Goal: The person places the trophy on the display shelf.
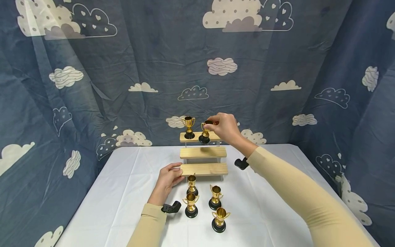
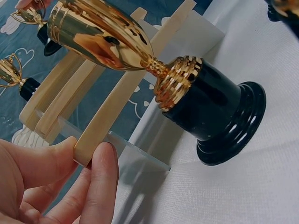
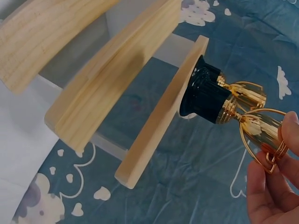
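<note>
My right hand [image 1: 227, 128] pinches a small gold trophy cup [image 3: 261, 130] by its rim and handle. Its black base [image 1: 204, 138] is at the top board [image 3: 161, 116] of a three-step wooden stand; I cannot tell whether it rests fully there. Just left of it, a second gold trophy cup [image 1: 189, 127] stands upright on the same board. Down at the lowest board [image 1: 205, 169], my left hand [image 1: 168, 178] pinches the left end between thumb and fingers [image 2: 105, 172]. Close beside that hand, another trophy cup [image 2: 103, 37] stands on the table.
Several trophy cups stand upright on the white-clothed table [image 1: 129, 192] before the stand, among them a front right one [image 1: 219, 219] and a front left one [image 1: 191, 205]. The middle board [image 1: 203, 152] lies between the other two. A cloud-patterned blue curtain [image 1: 166, 44] hangs behind.
</note>
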Demonstrator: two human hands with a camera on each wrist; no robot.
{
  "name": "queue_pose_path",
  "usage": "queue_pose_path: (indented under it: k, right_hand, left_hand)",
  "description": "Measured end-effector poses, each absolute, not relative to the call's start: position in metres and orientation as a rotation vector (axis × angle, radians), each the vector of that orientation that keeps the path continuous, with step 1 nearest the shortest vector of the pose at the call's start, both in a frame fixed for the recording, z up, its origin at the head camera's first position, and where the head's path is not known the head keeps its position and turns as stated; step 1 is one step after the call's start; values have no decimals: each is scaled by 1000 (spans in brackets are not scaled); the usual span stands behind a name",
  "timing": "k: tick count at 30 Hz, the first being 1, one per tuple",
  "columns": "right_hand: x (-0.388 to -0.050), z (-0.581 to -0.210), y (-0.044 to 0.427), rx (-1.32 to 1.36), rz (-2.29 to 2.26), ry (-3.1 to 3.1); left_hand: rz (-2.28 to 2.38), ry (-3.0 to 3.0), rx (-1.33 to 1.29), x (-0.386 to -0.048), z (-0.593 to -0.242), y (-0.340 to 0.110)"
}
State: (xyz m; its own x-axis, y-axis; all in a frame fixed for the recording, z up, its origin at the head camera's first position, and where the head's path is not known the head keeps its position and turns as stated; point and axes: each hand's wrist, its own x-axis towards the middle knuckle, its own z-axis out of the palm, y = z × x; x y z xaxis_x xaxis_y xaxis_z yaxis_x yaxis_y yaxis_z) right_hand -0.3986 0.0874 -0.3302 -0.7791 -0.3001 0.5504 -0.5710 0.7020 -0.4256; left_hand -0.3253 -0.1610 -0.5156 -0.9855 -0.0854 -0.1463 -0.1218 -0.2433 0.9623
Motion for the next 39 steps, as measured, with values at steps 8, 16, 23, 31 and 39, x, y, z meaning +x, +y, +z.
queue_pose_path:
  k: [8, 16, 23, 31, 39]
  right_hand:
    - [-407, -331, 85, 638, 818, -2512]
    - [-416, -327, 81, 611, 799, -2536]
    - [-423, -323, 76, 625, 772, -2561]
    - [-431, -320, 70, 616, 780, -2576]
    - [-440, -323, 66, 550, 806, -2618]
  left_hand:
    - [2431, 1911, -324, -327, -514, -160]
    - [2425, 1912, -327, -328, -515, -160]
    - [2426, 1911, -321, -327, -516, -160]
    - [2440, 1909, -290, -326, -515, -161]
    - [2444, 1895, -329, -329, -517, -161]
